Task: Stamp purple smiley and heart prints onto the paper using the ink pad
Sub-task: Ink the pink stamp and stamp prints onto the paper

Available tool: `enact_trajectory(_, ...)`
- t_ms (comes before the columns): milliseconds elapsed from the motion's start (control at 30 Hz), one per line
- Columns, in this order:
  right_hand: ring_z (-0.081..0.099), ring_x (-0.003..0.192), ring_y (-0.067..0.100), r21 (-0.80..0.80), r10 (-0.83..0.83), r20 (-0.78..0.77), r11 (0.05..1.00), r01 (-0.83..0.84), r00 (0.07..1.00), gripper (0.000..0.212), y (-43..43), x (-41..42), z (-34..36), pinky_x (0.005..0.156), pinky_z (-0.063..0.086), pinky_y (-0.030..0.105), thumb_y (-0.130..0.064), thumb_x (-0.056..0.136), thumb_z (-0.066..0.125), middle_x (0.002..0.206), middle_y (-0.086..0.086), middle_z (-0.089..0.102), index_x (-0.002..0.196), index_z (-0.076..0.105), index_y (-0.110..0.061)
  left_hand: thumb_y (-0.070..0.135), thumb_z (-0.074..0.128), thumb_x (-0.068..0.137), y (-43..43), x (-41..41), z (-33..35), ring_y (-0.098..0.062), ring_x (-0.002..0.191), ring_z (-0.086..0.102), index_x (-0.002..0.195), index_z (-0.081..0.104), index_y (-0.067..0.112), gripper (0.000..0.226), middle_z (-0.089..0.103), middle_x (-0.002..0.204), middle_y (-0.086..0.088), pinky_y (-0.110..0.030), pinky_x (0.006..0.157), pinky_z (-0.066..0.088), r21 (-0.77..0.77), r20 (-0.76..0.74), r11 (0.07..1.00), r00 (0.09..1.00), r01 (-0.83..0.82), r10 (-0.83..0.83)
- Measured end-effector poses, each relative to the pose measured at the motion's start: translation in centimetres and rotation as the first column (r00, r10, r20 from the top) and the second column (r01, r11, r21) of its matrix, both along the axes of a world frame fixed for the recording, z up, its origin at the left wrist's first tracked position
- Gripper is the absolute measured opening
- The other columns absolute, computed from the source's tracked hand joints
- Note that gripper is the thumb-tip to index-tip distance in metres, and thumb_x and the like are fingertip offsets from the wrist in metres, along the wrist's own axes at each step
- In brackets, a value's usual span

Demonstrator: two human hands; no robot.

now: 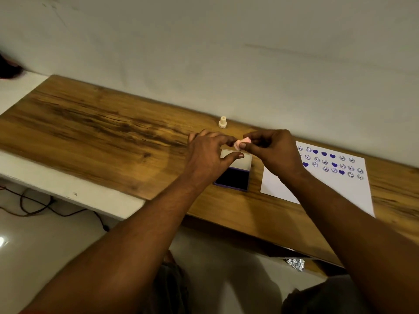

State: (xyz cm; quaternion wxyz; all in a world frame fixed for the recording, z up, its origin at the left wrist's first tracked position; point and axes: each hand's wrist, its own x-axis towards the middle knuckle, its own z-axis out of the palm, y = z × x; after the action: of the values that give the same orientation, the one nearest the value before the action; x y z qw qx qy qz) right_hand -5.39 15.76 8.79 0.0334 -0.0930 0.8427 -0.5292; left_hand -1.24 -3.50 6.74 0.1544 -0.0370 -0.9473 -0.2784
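Pinching the pink stamp (242, 142) just above the open ink pad (232, 179), the right hand (274, 150) has its fingertips clamped on it. The left hand (206, 155) reaches in alongside, thumb and forefinger spread apart. The paper (278, 186), dotted with purple prints, lies just right of the pad. A cream stamp (222, 122) stands beyond it.

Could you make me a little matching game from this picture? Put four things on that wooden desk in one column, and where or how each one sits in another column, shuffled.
Things:
1. small pink stamp
2. small cream stamp
3. purple ink pad case
4. white paper sheet

Places:
A. lying open, left of the sheet
B. pinched by the right hand
C. standing alone near the wall
D. lying flat, stamped with purple prints

Pairs: 1-B, 2-C, 3-A, 4-D.
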Motion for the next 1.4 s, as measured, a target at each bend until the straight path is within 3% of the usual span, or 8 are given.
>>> enact_trajectory(233,0.075,0.084,0.002,0.066,0.057,-0.047,0.996,-0.054,0.997,0.015,1.1,-0.4,-0.4,0.070,0.052,0.011,-0.022,0.087,0.086,0.091,-0.008,0.080,0.102,0.083,-0.019,0.059,0.065,0.093,1.4,-0.9,-1.0,-0.015,0.110,0.058,0.113,0.075,0.035,0.033,0.074,0.109,0.014,-0.041,0.092,0.036,0.009,0.009,0.998,0.998,0.058,-0.058)
enact_trajectory(567,0.075,0.092,0.004,0.099,0.116,-0.139,0.990,-0.102,0.983,0.019,1.3,-0.7,-0.6,0.078,0.052,0.009,-0.019,0.089,0.084,0.098,-0.009,0.079,0.108,0.082,-0.021,0.052,0.067,0.096,0.2,-1.4,-1.5,-0.018,0.118,0.055,0.117,0.073,0.035,0.028,0.073,0.119,0.011,-0.039,0.094,0.032,-0.050,0.084,0.994,0.992,0.098,-0.093)
enact_trajectory(667,0.075,0.091,0.006,0.187,0.129,-0.175,0.978,-0.096,0.976,0.026,1.6,-0.7,-1.1,0.081,0.058,0.020,-0.024,0.089,0.085,0.103,-0.006,0.081,0.114,0.082,-0.020,0.050,0.072,0.092,-1.4,-1.5,-1.1,-0.018,0.115,0.056,0.110,0.074,0.037,0.022,0.073,0.114,0.013,-0.036,0.091,0.030,-0.002,0.060,1.000,0.998,0.020,-0.019)
enact_trajectory(767,0.073,0.093,0.008,0.363,0.257,-0.186,0.915,-0.177,0.948,0.032,1.4,-0.2,-2.3,0.083,0.062,0.032,-0.029,0.092,0.081,0.111,-0.002,0.081,0.123,0.079,-0.020,0.051,0.073,0.090,-3.0,-1.3,-0.9,-0.020,0.111,0.058,0.108,0.075,0.037,0.023,0.073,0.108,0.015,-0.038,0.090,0.035,0.026,0.035,0.998,0.997,-0.064,0.063)
enact_trajectory(867,0.073,0.094,0.010,0.475,0.357,-0.182,0.847,-0.236,0.916,0.034,0.5,0.5,-3.4,0.077,0.059,0.025,-0.031,0.095,0.078,0.115,0.000,0.080,0.128,0.076,-0.023,0.055,0.072,0.090,-3.8,-1.1,-0.9,-0.018,0.111,0.058,0.108,0.074,0.038,0.025,0.072,0.106,0.018,-0.039,0.091,0.036,0.035,0.041,0.993,0.993,-0.113,0.112)
enact_trajectory(1000,0.075,0.095,0.013,0.506,0.390,-0.132,0.817,-0.276,0.911,0.028,-0.3,0.9,-4.1,0.072,0.048,0.011,-0.034,0.093,0.080,0.115,0.002,0.079,0.119,0.077,-0.023,0.057,0.072,0.089,-4.2,-1.0,-0.8,-0.017,0.110,0.059,0.110,0.074,0.037,0.029,0.072,0.105,0.017,-0.041,0.093,0.038,0.020,0.050,0.993,0.992,-0.118,0.117)
enact_trajectory(1200,0.075,0.099,0.016,0.567,0.422,-0.134,0.775,-0.280,0.896,0.027,-0.9,1.3,-4.7,0.079,0.046,0.017,-0.034,0.095,0.078,0.116,0.002,0.079,0.120,0.079,-0.023,0.057,0.077,0.085,-5.0,-0.9,-0.2,-0.016,0.107,0.059,0.110,0.078,0.039,0.030,0.074,0.098,0.018,-0.043,0.094,0.043,-0.043,0.089,0.993,0.990,-0.106,0.110)
enact_trajectory(1400,0.074,0.101,0.018,0.569,0.389,-0.168,0.789,-0.233,0.906,0.029,-0.9,1.9,-5.2,0.084,0.056,0.026,-0.034,0.096,0.076,0.116,0.003,0.079,0.122,0.078,-0.021,0.057,0.080,0.082,-5.5,-0.7,0.0,-0.014,0.104,0.058,0.110,0.079,0.039,0.033,0.073,0.093,0.019,-0.044,0.093,0.047,-0.053,0.110,0.992,0.987,-0.112,0.117)
